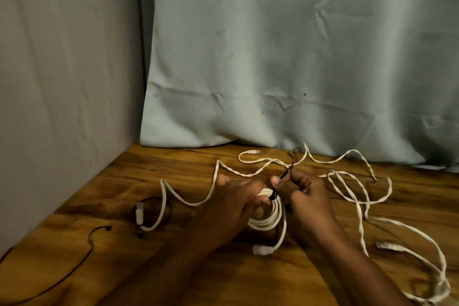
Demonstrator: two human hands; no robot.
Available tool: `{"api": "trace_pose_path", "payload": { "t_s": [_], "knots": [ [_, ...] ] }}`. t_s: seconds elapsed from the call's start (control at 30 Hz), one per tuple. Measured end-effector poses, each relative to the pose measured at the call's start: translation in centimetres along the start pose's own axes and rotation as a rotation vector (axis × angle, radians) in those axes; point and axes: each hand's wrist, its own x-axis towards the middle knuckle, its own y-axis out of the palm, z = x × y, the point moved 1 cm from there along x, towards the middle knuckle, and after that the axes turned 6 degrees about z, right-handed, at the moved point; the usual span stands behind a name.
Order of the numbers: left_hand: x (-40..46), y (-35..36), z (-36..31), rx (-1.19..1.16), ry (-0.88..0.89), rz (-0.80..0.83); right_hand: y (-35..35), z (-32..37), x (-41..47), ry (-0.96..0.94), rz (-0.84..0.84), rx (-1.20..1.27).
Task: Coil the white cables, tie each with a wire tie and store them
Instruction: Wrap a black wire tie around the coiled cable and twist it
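Our right hand (304, 190) pinches a black tie (280, 179) that slants up and away from the white coil (269, 216); our left hand (236, 196) grips the coil's top. The coil stands tilted on the wooden table (124, 181), plug (260, 249) toward us. Loose white cables (357, 196) sprawl around.

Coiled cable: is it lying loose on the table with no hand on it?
No, the left hand grips the coiled cable while the right hand pinches the black wire tie.
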Motion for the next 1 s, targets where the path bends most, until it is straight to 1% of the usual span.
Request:
{"api": "trace_pose_path", "payload": {
  "t_s": [0.1,0.2,0.33,0.4,0.47,0.6,0.67,0.73,0.83,0.93,1.0],
  "knots": [
    [-0.2,0.2,0.1,-0.009,0.008,0.027,-0.7,-0.6,0.6,0.156,0.132,0.187],
    [-0.3,0.3,-0.3,0.011,0.032,-0.004,-1.5,-0.1,0.5,0.262,0.269,0.255],
    [-0.2,0.4,-0.6,0.044,0.062,-0.014,-2.4,-0.1,0.6,0.488,0.400,0.408],
    [-0.2,0.5,-0.8,0.027,0.064,-0.020,-2.7,-0.6,0.9,0.530,0.392,0.444],
    [-0.2,0.6,-0.8,0.012,0.053,-0.004,-2.5,-0.8,0.8,0.514,0.357,0.430],
    [-0.4,0.7,-0.8,-0.037,0.058,0.061,-2.3,-0.7,0.9,0.319,0.265,0.281],
    [-0.4,0.6,-0.8,-0.042,0.063,0.047,-2.3,-0.8,1.1,0.299,0.266,0.268],
    [-0.4,0.6,-0.8,-0.037,0.051,0.010,-2.2,-0.7,1.0,0.371,0.279,0.295],
    [-0.6,1.0,-1.1,-0.049,0.034,-0.047,-2.2,-1.0,0.8,0.558,0.317,0.428],
    [-0.7,1.2,-1.2,-0.167,-0.052,-0.142,-2.2,-0.5,0.5,0.602,0.331,0.519],
    [-0.6,1.2,-1.2,-0.172,-0.053,-0.198,-2.0,-0.4,0.2,0.584,0.349,0.541]
  ]
}}
